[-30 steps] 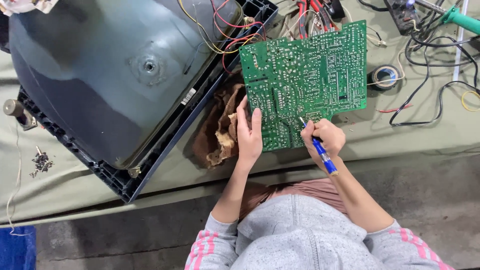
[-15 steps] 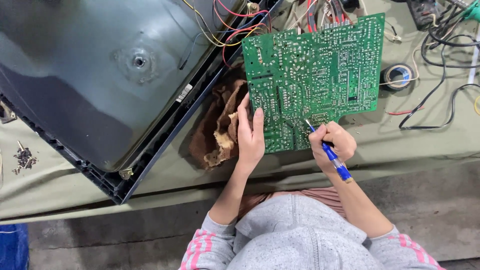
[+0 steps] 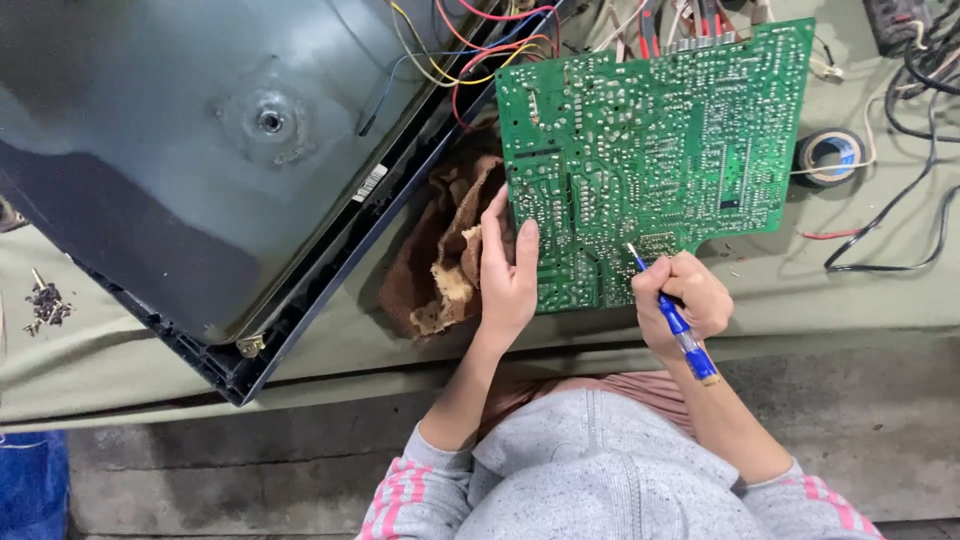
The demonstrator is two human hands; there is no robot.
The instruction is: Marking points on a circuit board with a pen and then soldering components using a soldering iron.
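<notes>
Seen from above: left hand [image 3: 507, 278] gripping the lower-left edge of a green circuit board [image 3: 650, 150], thumb on its solder side. Right hand [image 3: 680, 300], closed around a blue screwdriver [image 3: 672, 318], tip touching the board's bottom edge. At 9 o'clock of the board, a brown rag [image 3: 440, 260]; beyond it a dark picture tube [image 3: 200, 150]. At 3 o'clock, a tape roll [image 3: 830, 155] and black cables [image 3: 900, 200]. No containers visible.

Electronics repair workshop, opened CRT TV [image 3: 200, 150], bare circuit board [image 3: 650, 150], loose wires [image 3: 920, 90], tape roll [image 3: 830, 155]
</notes>
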